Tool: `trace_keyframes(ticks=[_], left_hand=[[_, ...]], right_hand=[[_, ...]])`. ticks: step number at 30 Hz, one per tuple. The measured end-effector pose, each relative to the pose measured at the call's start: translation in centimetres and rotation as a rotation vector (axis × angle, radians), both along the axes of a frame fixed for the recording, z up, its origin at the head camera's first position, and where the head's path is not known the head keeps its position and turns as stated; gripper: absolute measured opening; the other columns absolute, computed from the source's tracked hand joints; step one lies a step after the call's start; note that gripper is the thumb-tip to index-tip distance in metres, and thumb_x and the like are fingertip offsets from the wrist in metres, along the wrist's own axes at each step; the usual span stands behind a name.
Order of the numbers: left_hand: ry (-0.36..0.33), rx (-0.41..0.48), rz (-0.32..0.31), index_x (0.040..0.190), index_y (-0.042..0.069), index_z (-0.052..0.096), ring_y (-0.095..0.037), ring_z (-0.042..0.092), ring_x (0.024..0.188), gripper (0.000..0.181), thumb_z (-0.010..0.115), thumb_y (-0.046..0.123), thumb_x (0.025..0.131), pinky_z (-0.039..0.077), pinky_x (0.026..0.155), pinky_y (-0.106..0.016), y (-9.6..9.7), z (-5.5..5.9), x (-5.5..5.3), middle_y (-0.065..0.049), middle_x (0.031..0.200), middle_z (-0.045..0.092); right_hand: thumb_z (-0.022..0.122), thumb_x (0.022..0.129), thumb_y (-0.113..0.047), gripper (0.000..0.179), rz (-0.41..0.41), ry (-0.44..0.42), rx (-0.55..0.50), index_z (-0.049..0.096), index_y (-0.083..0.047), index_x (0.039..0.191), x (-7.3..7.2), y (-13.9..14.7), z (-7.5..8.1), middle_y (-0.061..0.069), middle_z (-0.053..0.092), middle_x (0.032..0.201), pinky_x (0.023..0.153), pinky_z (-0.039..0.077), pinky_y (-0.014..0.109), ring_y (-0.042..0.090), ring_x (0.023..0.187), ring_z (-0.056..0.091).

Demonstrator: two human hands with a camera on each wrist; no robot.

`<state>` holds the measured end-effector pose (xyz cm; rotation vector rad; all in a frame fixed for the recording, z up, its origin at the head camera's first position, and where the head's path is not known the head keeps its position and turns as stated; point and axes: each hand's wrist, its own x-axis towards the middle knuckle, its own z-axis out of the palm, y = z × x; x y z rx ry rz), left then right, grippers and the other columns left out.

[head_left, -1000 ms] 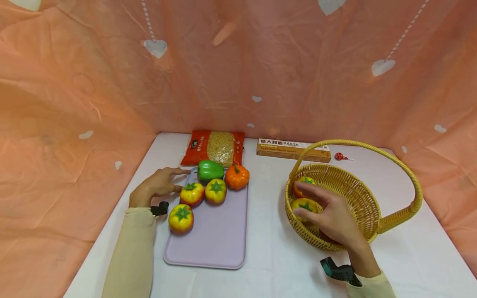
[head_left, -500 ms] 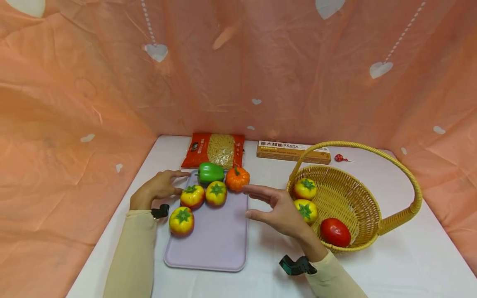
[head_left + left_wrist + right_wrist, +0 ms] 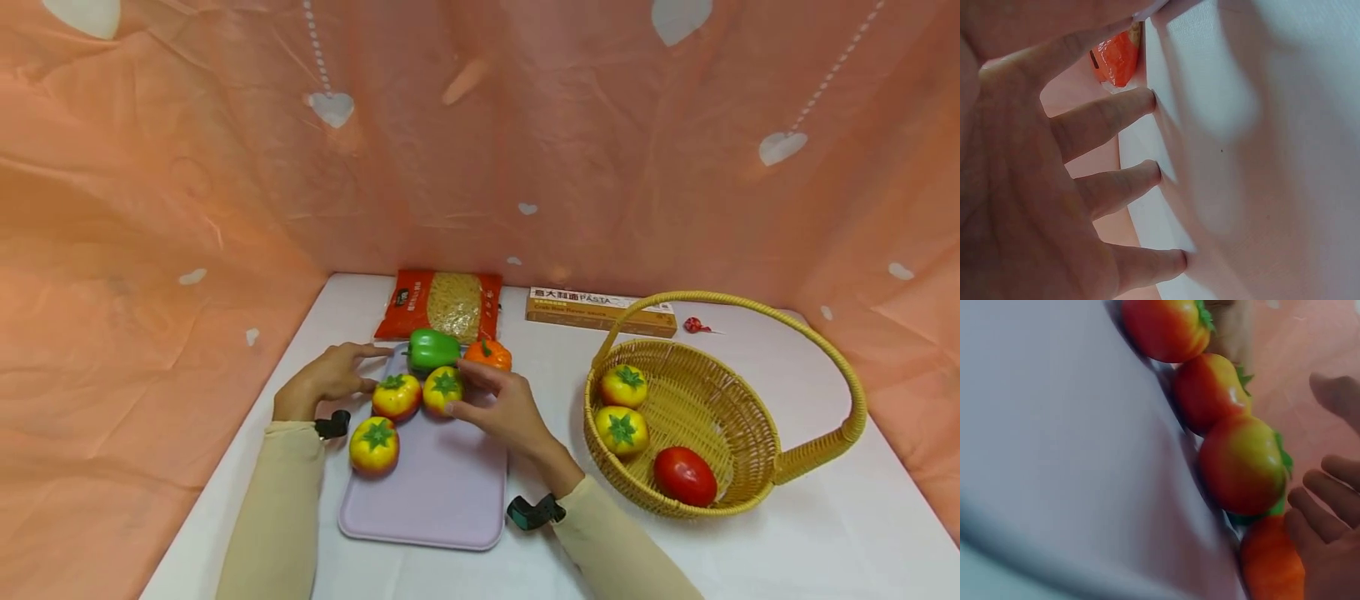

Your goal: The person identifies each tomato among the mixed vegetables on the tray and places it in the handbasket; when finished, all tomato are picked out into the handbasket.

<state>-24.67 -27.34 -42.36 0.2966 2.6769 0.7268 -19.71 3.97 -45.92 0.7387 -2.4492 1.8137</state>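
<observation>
Tray (image 3: 427,504) lies nearest you, the front tomato (image 3: 374,447) at its left edge. Beside it, the basket (image 3: 750,433) carries a red fruit (image 3: 686,477) near its front and two tomatoes (image 3: 622,431) along its left wall. Your right hand (image 3: 510,410) is over the tray, gripping nothing, thumb and fingers parted at the right side of the middle tomato (image 3: 444,390); you cannot tell whether they touch it. Your left hand (image 3: 326,379) is spread and holds nothing, thumb just beside the left tomato (image 3: 397,397). Farther on the tray sit the pepper (image 3: 432,351) and pumpkin (image 3: 488,356), then the pasta bag (image 3: 442,304) beyond it; past the basket lie the box (image 3: 600,312) and lollipop (image 3: 693,325). Your left wrist view shows what the head view hides: three fingertips (image 3: 1147,100) resting on the cloth (image 3: 1222,119). Your right wrist view adds the tomatoes' red sides and your extended fingers beside the pumpkin.
</observation>
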Motion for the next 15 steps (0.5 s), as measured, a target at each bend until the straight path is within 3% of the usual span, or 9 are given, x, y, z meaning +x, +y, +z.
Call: trace_keyframes(ticks=[6,15], left_hand=[[0.02,0.005,-0.024,0.158,0.015,0.06,-0.055,0.046,0.15,0.063,0.079,0.018,0.098,0.037,0.124,-0.074,0.1,0.0,0.0,-0.03,0.161,0.054],[0.034,0.0,-0.043,0.158,0.013,0.06,-0.055,0.048,0.149,0.062,0.079,0.018,0.098,0.038,0.123,-0.073,0.0,-0.1,-0.1,-0.031,0.159,0.055]], right_hand=[[0.093,0.088,-0.021,0.06,-0.014,0.032,0.114,0.073,-0.005,0.143,-0.6,-1.5,-0.4,0.012,0.076,0.139,0.112,0.058,0.047,0.027,0.128,0.072],[0.092,0.087,-0.014,0.059,0.121,0.047,0.225,0.072,-0.005,0.142,0.2,-1.1,-0.4,0.009,0.078,0.134,0.111,0.059,0.047,0.025,0.121,0.073]])
